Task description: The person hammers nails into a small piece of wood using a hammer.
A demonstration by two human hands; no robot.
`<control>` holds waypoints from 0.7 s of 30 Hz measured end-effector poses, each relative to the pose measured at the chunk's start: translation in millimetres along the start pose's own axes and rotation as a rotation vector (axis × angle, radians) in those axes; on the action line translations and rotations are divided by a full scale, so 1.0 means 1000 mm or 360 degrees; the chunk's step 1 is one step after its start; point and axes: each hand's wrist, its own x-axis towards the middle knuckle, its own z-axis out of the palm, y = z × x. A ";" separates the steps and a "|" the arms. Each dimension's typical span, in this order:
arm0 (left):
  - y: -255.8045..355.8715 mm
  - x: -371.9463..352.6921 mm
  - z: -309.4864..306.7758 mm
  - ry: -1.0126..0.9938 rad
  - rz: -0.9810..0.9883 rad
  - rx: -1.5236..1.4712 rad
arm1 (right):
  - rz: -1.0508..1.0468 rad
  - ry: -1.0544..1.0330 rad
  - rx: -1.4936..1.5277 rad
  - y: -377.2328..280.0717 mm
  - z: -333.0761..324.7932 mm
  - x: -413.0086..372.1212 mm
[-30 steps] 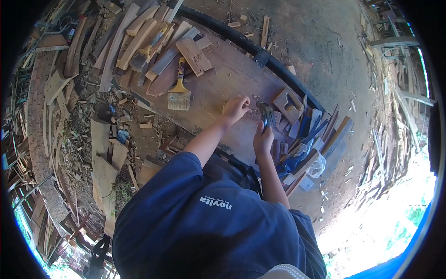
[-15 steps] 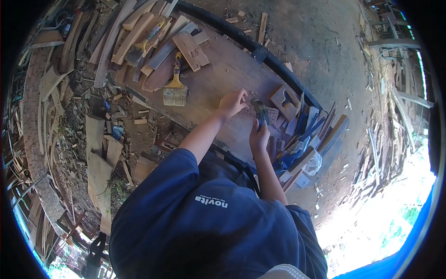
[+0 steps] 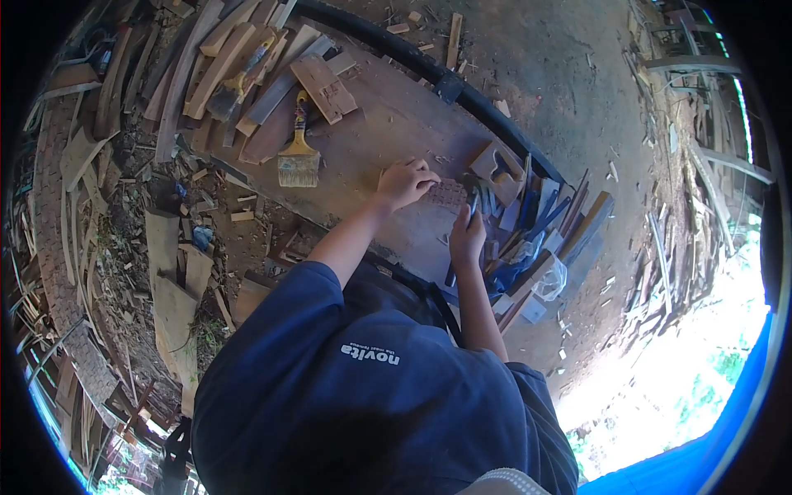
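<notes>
My left hand (image 3: 404,183) is closed in a pinch beside a reddish carved wooden piece (image 3: 448,194) on the workbench (image 3: 363,157); what is between the fingertips is too small to make out. Just right of the carved piece, my right hand (image 3: 467,238) is wrapped round a dark tool (image 3: 481,196), which looks like a hammer, its head above the fist. A wide paintbrush (image 3: 299,161) with a yellow handle lies left of my hands. Above it is a light wooden block (image 3: 323,87).
Wood strips (image 3: 221,70) and a second brush (image 3: 224,101) are piled at the bench's upper left. A notched wooden block (image 3: 497,165), blue-handled tools (image 3: 546,227) and a clear plastic bag (image 3: 550,280) crowd its right end. Planks (image 3: 175,305) lie on the ground at left.
The dark tool's head has swung to the right, away from my left hand. My left hand's fingers have closed in more. The whole view has shifted slightly.
</notes>
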 end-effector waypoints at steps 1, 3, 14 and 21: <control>0.001 -0.001 0.001 -0.0006 0.0002 -0.0008 | 0.0025 0.0025 0.0055 0.001 -0.003 -0.001; 0.001 -0.001 0.000 0.0010 0.0067 0.0054 | 0.0054 0.0056 0.0111 0.006 -0.007 -0.001; -0.002 0.001 0.007 -0.0102 0.0037 0.0176 | 0.0173 -0.0049 -0.0006 0.032 -0.003 -0.025; -0.002 0.001 0.010 0.0009 0.0063 0.0207 | 0.0184 -0.0050 -0.0033 0.033 -0.005 -0.025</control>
